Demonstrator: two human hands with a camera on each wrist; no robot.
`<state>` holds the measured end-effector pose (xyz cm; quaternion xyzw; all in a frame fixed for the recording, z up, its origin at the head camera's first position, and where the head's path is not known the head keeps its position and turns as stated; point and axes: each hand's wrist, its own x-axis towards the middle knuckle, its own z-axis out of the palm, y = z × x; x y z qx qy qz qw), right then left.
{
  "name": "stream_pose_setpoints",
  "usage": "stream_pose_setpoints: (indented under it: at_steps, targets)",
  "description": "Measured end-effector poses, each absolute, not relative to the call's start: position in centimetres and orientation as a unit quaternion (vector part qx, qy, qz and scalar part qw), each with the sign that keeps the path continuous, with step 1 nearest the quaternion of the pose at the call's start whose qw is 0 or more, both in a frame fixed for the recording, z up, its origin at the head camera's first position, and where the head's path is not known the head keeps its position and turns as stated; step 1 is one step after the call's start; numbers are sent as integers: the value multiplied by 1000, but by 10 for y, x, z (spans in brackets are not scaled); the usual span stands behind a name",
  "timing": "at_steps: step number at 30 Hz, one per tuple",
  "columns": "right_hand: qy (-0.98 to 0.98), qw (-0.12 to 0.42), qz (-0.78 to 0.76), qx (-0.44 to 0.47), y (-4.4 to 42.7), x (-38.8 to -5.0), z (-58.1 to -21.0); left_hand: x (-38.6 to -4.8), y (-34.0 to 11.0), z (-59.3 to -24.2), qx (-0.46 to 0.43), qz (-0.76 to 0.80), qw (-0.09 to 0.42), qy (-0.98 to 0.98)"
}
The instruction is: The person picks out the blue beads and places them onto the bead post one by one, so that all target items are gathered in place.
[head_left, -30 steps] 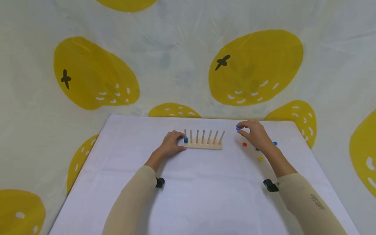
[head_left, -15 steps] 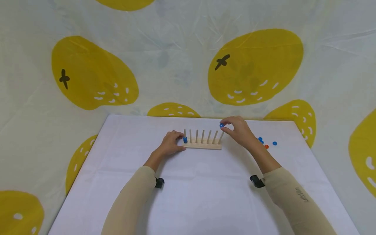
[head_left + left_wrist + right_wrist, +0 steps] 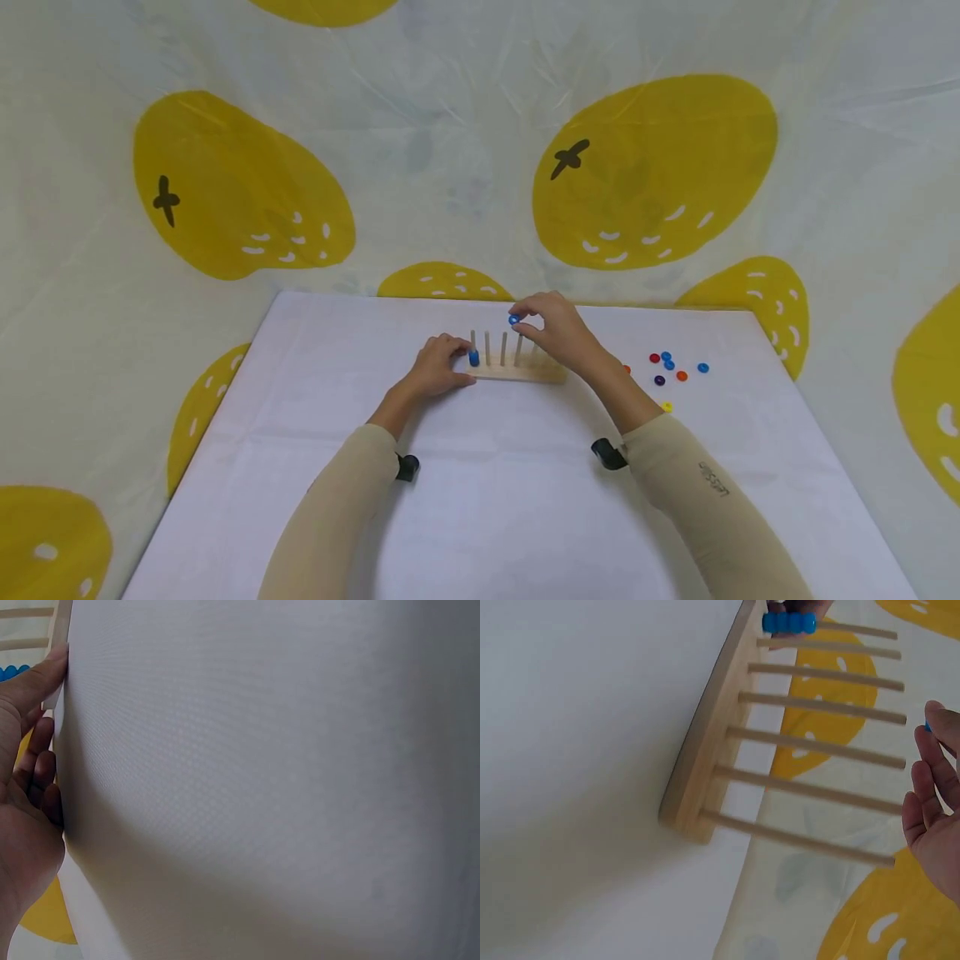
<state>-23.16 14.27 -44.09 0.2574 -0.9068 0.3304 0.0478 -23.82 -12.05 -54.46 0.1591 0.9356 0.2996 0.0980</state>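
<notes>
A wooden peg rack (image 3: 517,372) with several upright pegs stands on the table. Blue beads (image 3: 789,622) are stacked on its leftmost peg. My left hand (image 3: 438,367) grips that end of the rack, thumb at the front edge and fingers behind, as the left wrist view partly shows. Between thumb and index finger, my right hand (image 3: 558,333) pinches one blue bead (image 3: 513,319). It is held above the rack near the middle pegs, apart from the stack. The right hand hides the rightmost pegs in the head view; in the right wrist view those pegs are bare.
Loose beads lie right of the rack: blue (image 3: 702,367), red (image 3: 655,357), orange (image 3: 682,376), dark purple (image 3: 659,380) and yellow (image 3: 667,407). The right forearm partly covers another orange one. A white cloth (image 3: 510,500) covers the table, with a patterned curtain (image 3: 450,167) behind.
My right hand has moved left with the blue bead, from above the loose beads to above the rack's middle pegs. The left hand has stayed at the rack's left end.
</notes>
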Motion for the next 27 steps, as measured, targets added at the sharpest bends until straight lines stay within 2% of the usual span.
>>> stream_pose_setpoints:
  at_steps: [11,27]
  targets:
    - [-896,38,331,295,109,-237,-443,-239,-120,-548,161,294,92,938]
    - [-889,21,333,314,85,-241,-449,-238,-121,-546,159,297,92,937]
